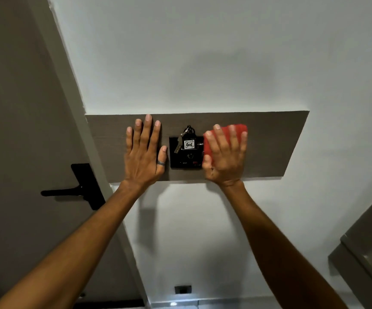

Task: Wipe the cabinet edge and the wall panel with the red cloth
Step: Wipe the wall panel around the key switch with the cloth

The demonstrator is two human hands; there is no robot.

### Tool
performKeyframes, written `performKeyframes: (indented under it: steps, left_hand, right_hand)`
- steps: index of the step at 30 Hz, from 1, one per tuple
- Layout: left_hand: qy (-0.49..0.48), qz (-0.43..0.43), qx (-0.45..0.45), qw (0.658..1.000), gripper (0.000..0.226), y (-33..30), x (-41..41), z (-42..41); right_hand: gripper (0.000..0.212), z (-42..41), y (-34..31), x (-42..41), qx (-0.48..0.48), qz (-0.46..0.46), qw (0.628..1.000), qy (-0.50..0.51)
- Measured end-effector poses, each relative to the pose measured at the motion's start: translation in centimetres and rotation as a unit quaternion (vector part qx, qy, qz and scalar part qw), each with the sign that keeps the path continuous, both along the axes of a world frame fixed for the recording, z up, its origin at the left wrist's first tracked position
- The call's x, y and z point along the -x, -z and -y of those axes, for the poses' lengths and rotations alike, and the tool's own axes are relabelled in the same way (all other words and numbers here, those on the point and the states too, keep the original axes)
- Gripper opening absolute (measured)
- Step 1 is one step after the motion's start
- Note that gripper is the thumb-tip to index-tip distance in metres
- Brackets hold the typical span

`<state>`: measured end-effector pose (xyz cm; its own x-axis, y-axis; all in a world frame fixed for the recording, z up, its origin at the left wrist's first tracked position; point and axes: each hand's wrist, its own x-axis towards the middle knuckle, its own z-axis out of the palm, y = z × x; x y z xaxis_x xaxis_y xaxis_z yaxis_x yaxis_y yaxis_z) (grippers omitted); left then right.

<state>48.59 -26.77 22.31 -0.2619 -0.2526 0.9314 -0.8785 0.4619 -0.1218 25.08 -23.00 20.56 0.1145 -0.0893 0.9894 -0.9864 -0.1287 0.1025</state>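
Note:
A dark wood wall panel [274, 139] runs across the white wall at chest height. My right hand [225, 156] lies flat on the folded red cloth [239, 128], pressing it against the panel just right of a black key-card switch [186, 160]. A key bunch with a white tag marked 406 [189, 143] hangs in that switch. My left hand [143, 152] rests flat on the panel left of the switch, fingers spread, a ring on the thumb. The cabinet edge [359, 259] shows at the lower right corner.
A grey-brown door [20, 130] with a black lever handle [69, 192] fills the left side. A small black socket [182, 289] sits low on the white wall between my forearms.

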Motion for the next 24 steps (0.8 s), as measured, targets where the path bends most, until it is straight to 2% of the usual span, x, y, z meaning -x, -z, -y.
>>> performKeyframes:
  steps: [3, 4, 7, 9, 15, 19, 21, 24]
  left_hand:
    - [-0.01, -0.01, 0.027, 1.0, 0.067, 0.5, 0.4, 0.8]
    - [-0.015, -0.021, 0.036, 0.999, 0.066, 0.6, 0.8, 0.9]
    - [-0.017, -0.057, 0.053, 0.997, 0.064, 0.7, 1.7, 1.1]
    - [-0.013, -0.058, 0.061, 0.996, 0.064, 1.0, 1.9, 1.3]
    - [-0.003, -0.048, 0.071, 0.996, 0.064, 1.1, 1.6, 1.5]
    - [-0.006, -0.048, 0.062, 0.997, 0.063, 1.0, 1.4, 1.3]
    - [-0.006, -0.046, 0.058, 0.997, 0.062, 1.0, 1.3, 1.2]
    - [-0.012, -0.047, 0.062, 0.997, 0.061, 1.0, 1.3, 1.1]
  right_hand:
    - [0.053, 0.4, 1.1, -1.3, 0.025, 0.094, 0.995, 0.001]
    - [0.054, 0.5, 1.4, -1.3, 0.014, 0.082, 0.996, -0.012]
    - [0.057, 0.3, 1.1, 1.8, 0.004, -0.056, 0.998, -0.027]
    - [0.059, 0.7, 0.4, 3.4, 0.012, -0.079, 0.997, -0.013]
    - [0.057, 0.8, 2.5, -0.1, 0.036, 0.149, 0.987, 0.042]
    - [0.046, -0.3, 2.3, 0.5, 0.059, 0.139, 0.987, 0.054]
    - [0.051, -1.4, 2.4, 1.3, 0.062, 0.125, 0.988, 0.06]
    - [0.055, -3.0, 2.3, 1.7, 0.057, 0.147, 0.987, -0.007]
